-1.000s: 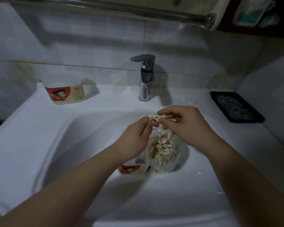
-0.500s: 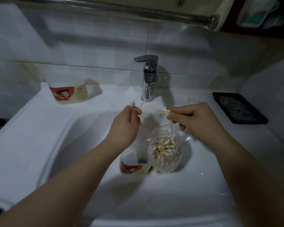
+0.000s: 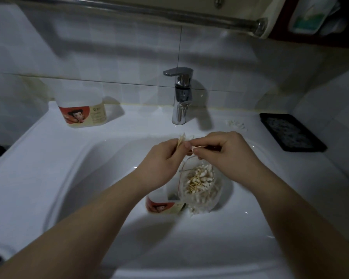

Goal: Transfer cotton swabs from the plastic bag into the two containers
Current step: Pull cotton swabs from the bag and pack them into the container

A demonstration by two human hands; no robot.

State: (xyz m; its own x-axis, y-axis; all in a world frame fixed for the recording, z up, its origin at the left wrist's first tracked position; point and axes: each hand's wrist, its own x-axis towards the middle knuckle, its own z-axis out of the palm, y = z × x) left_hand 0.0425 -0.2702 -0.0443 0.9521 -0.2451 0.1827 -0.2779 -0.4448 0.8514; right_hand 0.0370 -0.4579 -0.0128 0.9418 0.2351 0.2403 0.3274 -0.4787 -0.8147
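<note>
Dim bathroom: white tiled wall at the far side, chrome tap at the far middle of a white sink, metal rail overhead. Black tray on the ledge at far right. A few pale scraps between tray and tap, too small to name, possibly stray swabs.

Left hand over the far part of the basin, fingers curled round a small bundle of cotton swabs, stick ends fanning up past the thumb. Right hand just beside it, thumb and forefinger pinching a single swab and aiming it toward that bundle, other fingers loosely curled. Fingertips of the two hands nearly meeting.

Plastic bag down in the basin below both hands, mouth open and facing up, packed with a thick heap of swabs. Sits touching the near container just to its left, red label showing. Cannot tell whether anything lies inside, with the top half hidden behind the left wrist. Far container, same label, well apart on the far left ledge, contents unreadable from this angle.

Judging by the full bag: early days, midway at best. Only a pinch gathered so far, none visibly dropped into either container. Left to do: nearly the whole bag, shared out between near and far containers.
</note>
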